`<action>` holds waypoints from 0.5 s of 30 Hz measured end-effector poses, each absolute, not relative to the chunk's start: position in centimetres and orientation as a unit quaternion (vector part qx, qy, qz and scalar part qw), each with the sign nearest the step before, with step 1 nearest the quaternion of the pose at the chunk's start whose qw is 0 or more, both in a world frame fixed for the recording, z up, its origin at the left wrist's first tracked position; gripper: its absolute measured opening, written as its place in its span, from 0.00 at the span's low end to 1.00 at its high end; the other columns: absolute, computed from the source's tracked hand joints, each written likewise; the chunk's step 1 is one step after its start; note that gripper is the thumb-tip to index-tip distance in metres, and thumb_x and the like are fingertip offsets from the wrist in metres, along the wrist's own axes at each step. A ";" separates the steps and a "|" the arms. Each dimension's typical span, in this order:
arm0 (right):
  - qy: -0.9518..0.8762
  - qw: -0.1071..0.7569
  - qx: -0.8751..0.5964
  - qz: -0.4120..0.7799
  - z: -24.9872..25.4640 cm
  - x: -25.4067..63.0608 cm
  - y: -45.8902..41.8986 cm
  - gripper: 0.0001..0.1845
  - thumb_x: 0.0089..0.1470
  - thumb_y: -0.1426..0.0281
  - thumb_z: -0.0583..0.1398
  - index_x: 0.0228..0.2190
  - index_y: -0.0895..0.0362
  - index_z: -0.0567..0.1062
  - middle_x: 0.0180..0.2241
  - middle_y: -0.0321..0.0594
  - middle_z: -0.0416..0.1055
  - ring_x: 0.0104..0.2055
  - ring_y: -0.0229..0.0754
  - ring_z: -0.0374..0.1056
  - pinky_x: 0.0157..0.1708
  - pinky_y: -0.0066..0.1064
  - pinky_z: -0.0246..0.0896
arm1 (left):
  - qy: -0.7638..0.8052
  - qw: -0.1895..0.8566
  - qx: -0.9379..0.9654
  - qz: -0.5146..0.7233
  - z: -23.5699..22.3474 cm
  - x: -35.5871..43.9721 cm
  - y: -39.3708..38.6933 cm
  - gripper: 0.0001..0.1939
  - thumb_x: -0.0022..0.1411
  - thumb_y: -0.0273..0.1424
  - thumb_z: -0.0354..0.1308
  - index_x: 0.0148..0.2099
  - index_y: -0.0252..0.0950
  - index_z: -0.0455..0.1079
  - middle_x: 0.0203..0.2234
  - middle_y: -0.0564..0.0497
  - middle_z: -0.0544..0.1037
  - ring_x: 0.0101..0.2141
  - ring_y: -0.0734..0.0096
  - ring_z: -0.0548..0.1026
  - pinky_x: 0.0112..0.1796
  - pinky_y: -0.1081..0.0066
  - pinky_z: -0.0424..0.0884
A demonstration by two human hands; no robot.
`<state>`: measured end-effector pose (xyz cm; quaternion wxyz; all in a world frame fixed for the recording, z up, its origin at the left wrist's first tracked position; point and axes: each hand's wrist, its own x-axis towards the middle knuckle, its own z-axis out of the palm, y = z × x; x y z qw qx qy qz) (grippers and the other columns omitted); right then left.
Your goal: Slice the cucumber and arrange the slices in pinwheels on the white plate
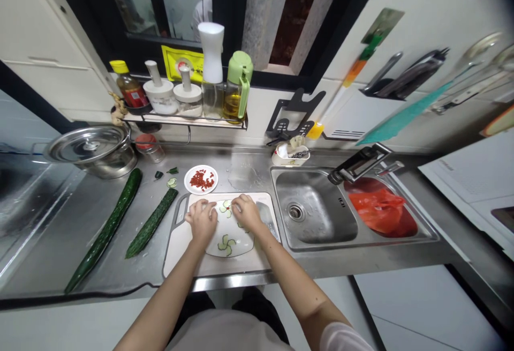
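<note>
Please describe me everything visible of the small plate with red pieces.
The small plate is round, white and shallow, perhaps ceramic or plastic, with a raised rim. It sits flat on the metal counter, just beyond the cutting board; whether they touch is unclear. Small red pieces lie scattered over its middle. Nothing else is seen touching it.

A kitchen, by its steel sink and shelf of seasonings.
The brushed stainless-steel tabletop point(244, 171) has a rectangular steel sink basin point(321, 219) set in it, with a black and silver faucet point(355, 163) at its far side; a lidded round steel pot point(96, 150) sits at the far left. On the narrow wall shelf point(180, 120) stand a yellow-capped dark sauce bottle point(129, 87), white-lidded clear seasoning jars point(160, 92) and a green-topped glass oil bottle point(236, 88). Farther right, a white wall-mounted knife holder point(357, 112) hangs near metal ladles point(482, 45).
</note>
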<state>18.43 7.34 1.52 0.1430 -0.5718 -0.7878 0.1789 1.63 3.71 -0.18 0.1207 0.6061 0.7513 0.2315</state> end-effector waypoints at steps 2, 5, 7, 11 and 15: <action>-0.772 0.176 -0.581 0.186 1.9 18.7 6.8 0.09 0.60 0.69 0.55 0.37 0.55 0.76 0.39 0.41 0.70 0.44 0.41 0.61 0.43 0.30 0.55 | 0.770 0.122 0.577 0.242 -0.1 0.8 4.2 0.14 0.60 0.32 0.52 0.45 0.44 0.76 0.48 0.45 0.71 0.50 0.53 0.62 0.47 0.55 0.53; -0.754 0.218 -0.585 0.205 2.4 18.8 5.7 0.10 0.60 0.69 0.54 0.34 0.55 0.75 0.37 0.40 0.70 0.43 0.41 0.63 0.43 0.29 0.56 | 0.793 0.119 0.540 0.254 0.1 -0.7 5.1 0.15 0.61 0.34 0.52 0.47 0.43 0.76 0.48 0.44 0.71 0.51 0.52 0.62 0.47 0.55 0.54; -0.746 0.243 -0.581 0.214 2.7 18.6 4.9 0.11 0.60 0.69 0.53 0.33 0.55 0.75 0.36 0.40 0.71 0.42 0.41 0.64 0.43 0.30 0.57 | 0.806 0.115 0.520 0.257 0.3 -1.7 5.9 0.15 0.61 0.35 0.51 0.47 0.43 0.75 0.48 0.44 0.71 0.50 0.53 0.62 0.47 0.56 0.54; -0.726 0.292 -0.578 0.231 2.9 18.3 3.3 0.12 0.59 0.70 0.52 0.32 0.55 0.75 0.34 0.41 0.72 0.41 0.42 0.65 0.42 0.31 0.59 | 0.829 0.111 0.495 0.236 0.7 -3.9 8.1 0.16 0.62 0.37 0.51 0.48 0.43 0.74 0.48 0.43 0.70 0.49 0.53 0.63 0.47 0.56 0.55; -0.709 0.316 -0.578 0.252 2.7 18.1 1.9 0.12 0.59 0.70 0.52 0.31 0.54 0.75 0.33 0.41 0.72 0.40 0.42 0.66 0.41 0.32 0.60 | 0.833 0.114 0.504 0.199 0.9 -5.4 10.9 0.15 0.61 0.36 0.52 0.47 0.44 0.75 0.47 0.42 0.71 0.48 0.51 0.64 0.46 0.55 0.55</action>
